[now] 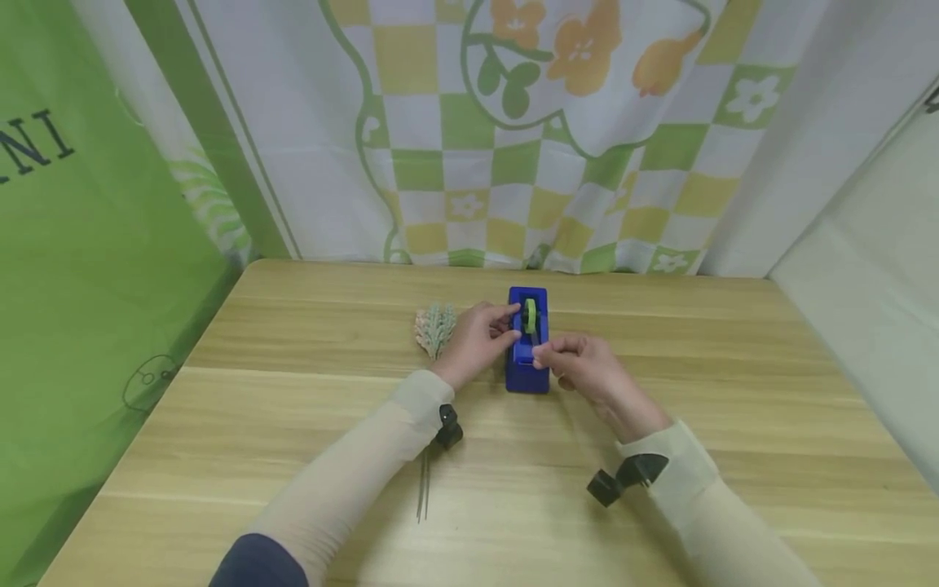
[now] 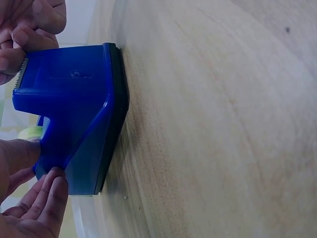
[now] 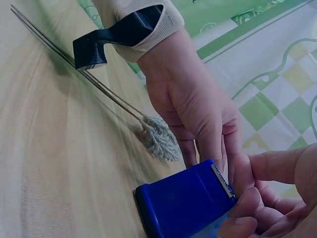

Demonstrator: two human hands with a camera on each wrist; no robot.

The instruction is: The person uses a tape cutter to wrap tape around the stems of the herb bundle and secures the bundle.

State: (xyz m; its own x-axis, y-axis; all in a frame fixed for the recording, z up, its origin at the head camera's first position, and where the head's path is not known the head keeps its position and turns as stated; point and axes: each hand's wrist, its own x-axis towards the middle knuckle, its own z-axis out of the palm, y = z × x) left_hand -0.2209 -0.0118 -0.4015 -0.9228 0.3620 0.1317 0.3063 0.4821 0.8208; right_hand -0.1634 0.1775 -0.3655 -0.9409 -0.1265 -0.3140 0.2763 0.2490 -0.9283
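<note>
Sleeves (image 1: 352, 465): pale, nearest the lens, coming in from the bottom edge at either side of centre; black wrist camera (image 1: 448, 425) at the left cuff, another at the right.
Tape dispenser (image 1: 526, 379): blue, upright on the table (image 1: 293, 424), just right of frame centre; toothed cutter (image 3: 223, 181) at its near end, yellow-green tape roll (image 1: 530, 316) in the recess.
Left hand (image 1: 480, 338): lightly grips the dispenser's left wall beside the roll, thumb and fingers half bent with a gap between; seems a steadying hold.
Right hand (image 1: 583, 367): thumb and forefinger pinched together at the cutter, grasping what looks like the free end of a thin strip (image 1: 536, 336) leading back to the roll.
Flower sprigs (image 1: 438, 322): pale green and pinkish, lying left of the dispenser; stems run toward bottom of frame, left forearm crossing above them.
Step in hand: judged to be drawing tape off the roll, little length out.
Next move: would call for a firm pinch, a pull toward the lower frame, then a downward tear across the teeth, dispenser braced against sliding.
</note>
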